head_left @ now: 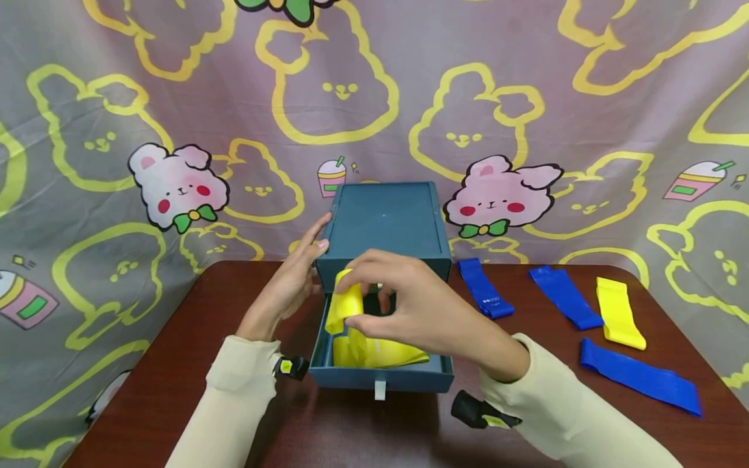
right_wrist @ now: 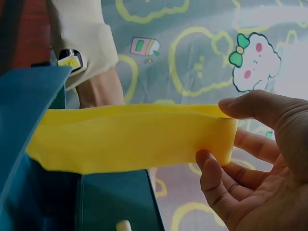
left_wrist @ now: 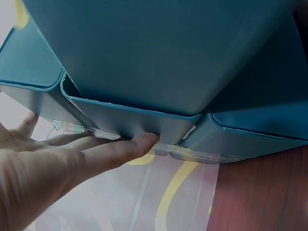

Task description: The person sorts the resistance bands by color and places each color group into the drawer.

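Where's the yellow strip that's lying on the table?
In the head view, the yellow strip lies on the right side of the table, just right of one blue strip and beyond another blue strip.

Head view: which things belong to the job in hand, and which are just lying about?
Likely job:
Held yellow band, in right hand
Drawer, open
Yellow material inside it
Box, left hand touching it

Likely lying about:
Three blue bands on table
Loose yellow band beside them

I wear long cream sleeves [head_left: 225,416], which look wrinkled at the cuffs [head_left: 246,361]. Beside each cuff there is one small black camera [head_left: 300,368] with a yellow label [head_left: 285,366].
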`<action>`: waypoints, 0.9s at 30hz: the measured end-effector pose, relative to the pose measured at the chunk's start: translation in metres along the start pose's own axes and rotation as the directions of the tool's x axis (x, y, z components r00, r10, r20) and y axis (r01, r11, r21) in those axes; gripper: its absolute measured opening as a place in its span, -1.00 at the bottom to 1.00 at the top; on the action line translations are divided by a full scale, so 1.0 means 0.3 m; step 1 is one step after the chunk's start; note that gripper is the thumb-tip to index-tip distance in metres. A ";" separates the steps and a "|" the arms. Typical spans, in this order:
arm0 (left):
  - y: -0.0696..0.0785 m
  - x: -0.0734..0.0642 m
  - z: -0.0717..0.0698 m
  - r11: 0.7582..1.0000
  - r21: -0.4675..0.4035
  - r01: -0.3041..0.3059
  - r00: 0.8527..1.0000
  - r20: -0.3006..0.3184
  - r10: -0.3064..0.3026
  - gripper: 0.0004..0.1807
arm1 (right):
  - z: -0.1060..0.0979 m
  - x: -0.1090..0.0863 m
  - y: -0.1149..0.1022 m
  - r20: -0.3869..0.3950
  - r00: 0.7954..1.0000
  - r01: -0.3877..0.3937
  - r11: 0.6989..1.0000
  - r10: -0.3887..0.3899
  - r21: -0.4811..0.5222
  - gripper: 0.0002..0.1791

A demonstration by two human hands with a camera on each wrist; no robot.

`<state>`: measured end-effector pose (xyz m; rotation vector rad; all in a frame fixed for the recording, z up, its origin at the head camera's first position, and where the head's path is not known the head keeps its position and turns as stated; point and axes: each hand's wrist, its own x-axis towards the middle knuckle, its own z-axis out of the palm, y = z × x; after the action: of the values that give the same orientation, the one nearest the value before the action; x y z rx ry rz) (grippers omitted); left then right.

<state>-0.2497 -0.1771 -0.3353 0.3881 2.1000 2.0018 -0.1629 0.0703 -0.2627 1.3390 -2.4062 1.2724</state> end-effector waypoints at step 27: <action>-0.009 0.000 0.008 0.999 -0.029 -0.032 0.999 0.005 0.032 -0.32 | 0.027 -0.126 0.240 0.207 0.962 -0.163 0.982 0.179 -0.092 -0.74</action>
<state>-0.2490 -0.1751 -0.3380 0.4244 2.0720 2.0437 -0.1914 0.1080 -0.3294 1.3356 -2.7400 1.1131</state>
